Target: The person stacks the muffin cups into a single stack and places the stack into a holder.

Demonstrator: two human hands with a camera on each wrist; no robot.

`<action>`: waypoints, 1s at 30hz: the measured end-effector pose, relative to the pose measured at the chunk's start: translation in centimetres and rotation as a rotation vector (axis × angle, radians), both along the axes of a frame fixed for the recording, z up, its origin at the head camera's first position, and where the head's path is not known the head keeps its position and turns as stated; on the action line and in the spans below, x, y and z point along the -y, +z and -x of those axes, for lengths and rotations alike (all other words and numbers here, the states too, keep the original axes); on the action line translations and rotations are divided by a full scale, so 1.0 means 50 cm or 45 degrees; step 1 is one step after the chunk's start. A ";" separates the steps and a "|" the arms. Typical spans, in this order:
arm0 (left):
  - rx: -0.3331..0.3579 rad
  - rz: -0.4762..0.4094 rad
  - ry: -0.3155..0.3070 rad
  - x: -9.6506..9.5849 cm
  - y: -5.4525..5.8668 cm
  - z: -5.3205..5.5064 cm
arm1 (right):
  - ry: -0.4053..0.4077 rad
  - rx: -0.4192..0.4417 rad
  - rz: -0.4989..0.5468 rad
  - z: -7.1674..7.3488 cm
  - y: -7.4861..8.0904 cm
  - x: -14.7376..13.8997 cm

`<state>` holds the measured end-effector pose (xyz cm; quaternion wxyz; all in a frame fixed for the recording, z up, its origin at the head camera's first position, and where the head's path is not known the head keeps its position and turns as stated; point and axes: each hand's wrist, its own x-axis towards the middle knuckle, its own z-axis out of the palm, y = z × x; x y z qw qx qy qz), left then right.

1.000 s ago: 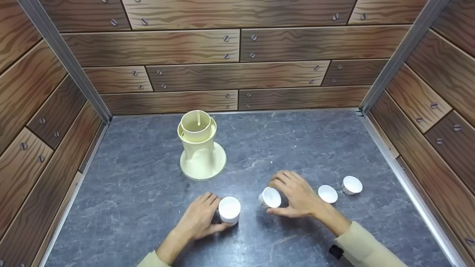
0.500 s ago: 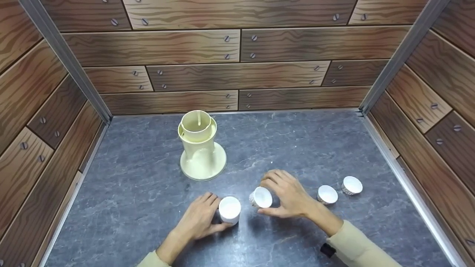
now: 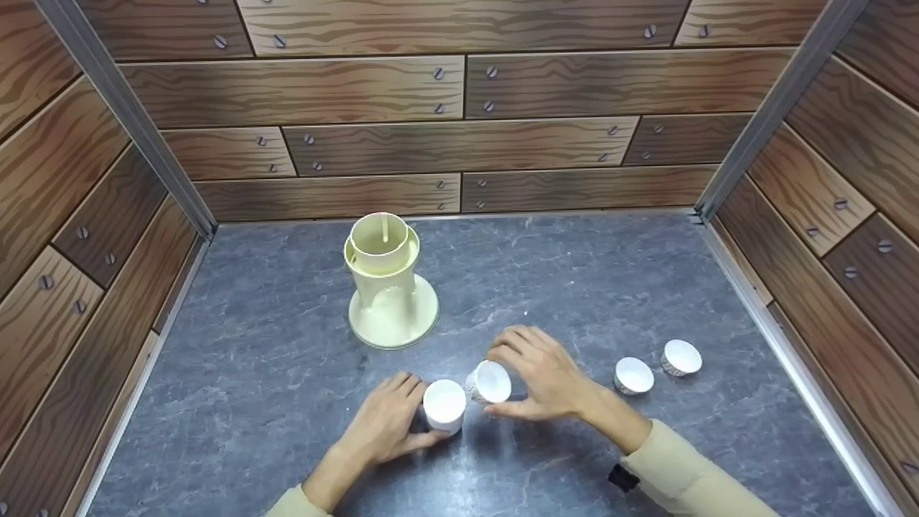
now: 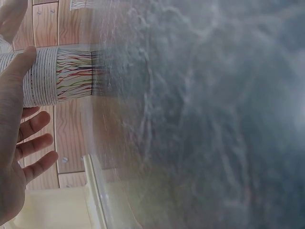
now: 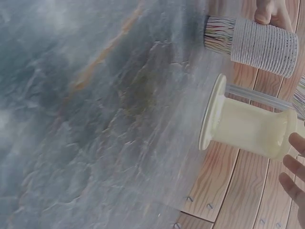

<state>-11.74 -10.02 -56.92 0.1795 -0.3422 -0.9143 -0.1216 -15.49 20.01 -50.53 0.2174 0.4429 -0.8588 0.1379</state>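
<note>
My left hand (image 3: 388, 422) grips an upright stack of white paper cups (image 3: 444, 408) at table level, thumb on the near side. The left wrist view shows its many close-set rims and the coloured line print on the lowest cup (image 4: 74, 74); the other fingers spread past the stack. My right hand (image 3: 538, 377) holds one more paper cup (image 3: 490, 382) between thumb and fingers, tilted, mouth up, right beside the top of the stack. In the right wrist view only some fingers (image 5: 293, 167) and a bit of that printed cup (image 5: 299, 98) show.
Two paper cups (image 3: 634, 376) (image 3: 681, 358) stand apart on the dark marbled table (image 3: 546, 287) to the right. A cream cylindrical holder (image 3: 395, 316) with a round base stands behind the left hand. Wood-patterned walls (image 3: 373, 147) enclose the table on three sides.
My right hand has moved left with its paper cup, from a gap away to right beside the stack. The left hand and stack have stayed in place.
</note>
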 end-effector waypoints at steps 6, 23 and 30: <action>0.012 0.011 0.003 -0.001 0.000 0.000 | 0.021 -0.027 0.006 0.000 0.007 0.015; -0.009 0.028 -0.003 0.001 0.002 0.000 | 0.099 -0.049 0.045 0.012 0.007 0.050; -0.026 0.011 -0.011 0.001 -0.001 0.000 | 0.102 -0.052 0.026 0.013 0.010 0.063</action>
